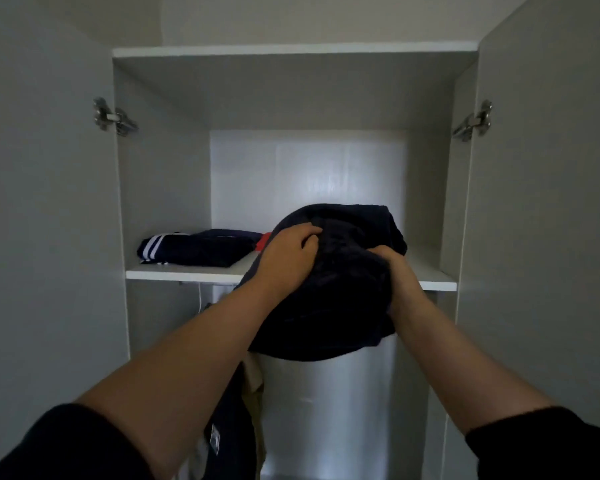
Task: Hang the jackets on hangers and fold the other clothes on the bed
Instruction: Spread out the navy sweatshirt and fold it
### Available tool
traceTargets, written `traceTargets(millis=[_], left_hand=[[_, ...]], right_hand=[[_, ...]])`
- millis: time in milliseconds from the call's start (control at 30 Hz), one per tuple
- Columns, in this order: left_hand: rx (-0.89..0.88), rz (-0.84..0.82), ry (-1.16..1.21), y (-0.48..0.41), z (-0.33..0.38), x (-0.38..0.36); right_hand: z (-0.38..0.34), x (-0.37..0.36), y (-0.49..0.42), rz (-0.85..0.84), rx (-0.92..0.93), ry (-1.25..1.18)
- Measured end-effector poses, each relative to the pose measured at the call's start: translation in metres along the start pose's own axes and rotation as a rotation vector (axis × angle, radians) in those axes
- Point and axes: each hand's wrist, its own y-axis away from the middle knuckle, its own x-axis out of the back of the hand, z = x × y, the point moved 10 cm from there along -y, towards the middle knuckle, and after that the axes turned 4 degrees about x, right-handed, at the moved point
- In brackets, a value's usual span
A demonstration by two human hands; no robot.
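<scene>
The person stands facing an open wardrobe with both arms raised toward its shelf (187, 271).

1. Left hand (288, 252): set on the upper left face of a dark bundled garment (340, 299). The fingers are curled and dig into the cloth, gripping it.
2. Right hand (395, 271): set against the right side of the same bundle. The fingers are curled into the fabric and mostly buried in it, so only the knuckles and back of the hand show.
3. Dark bundled garment: held between the two hands. Its upper part sits over the shelf board, and its lower part hangs in front of and below the board's front edge. Whether it bears on the shelf cannot be told.
4. Folded navy garment with white stripes (201, 249): lies flat on the shelf, to the left of the left hand and apart from it.
5. Red cloth (264, 240): a small patch shows just beside the left hand, between that hand and the folded navy garment.
6. Hanging dark garment (229, 427): sits below the left forearm, under the shelf, with a beige garment (253, 375) touching it.
7. Wardrobe doors: the left door (42, 202) stands open outboard of the left arm and the right door (541, 202) outboard of the right arm.
</scene>
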Motion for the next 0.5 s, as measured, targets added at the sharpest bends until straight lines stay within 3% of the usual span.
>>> traceTargets(millis=[167,367,500], left_hand=[[-0.209,0.016,-0.13,-0.074,-0.024,-0.005],[-0.195,-0.065,-0.237,-0.163,-0.081,-0.036],[-0.216,-0.15,-0.125,-0.195,-0.108,-0.069]], right_hand=[[-0.018,-0.03,-0.077,-0.042,0.136,-0.069],[-0.039,-0.022,-0.156,0.013,0.267,-0.164],[-0.042,0.004,-0.203,0.074,0.289,-0.206]])
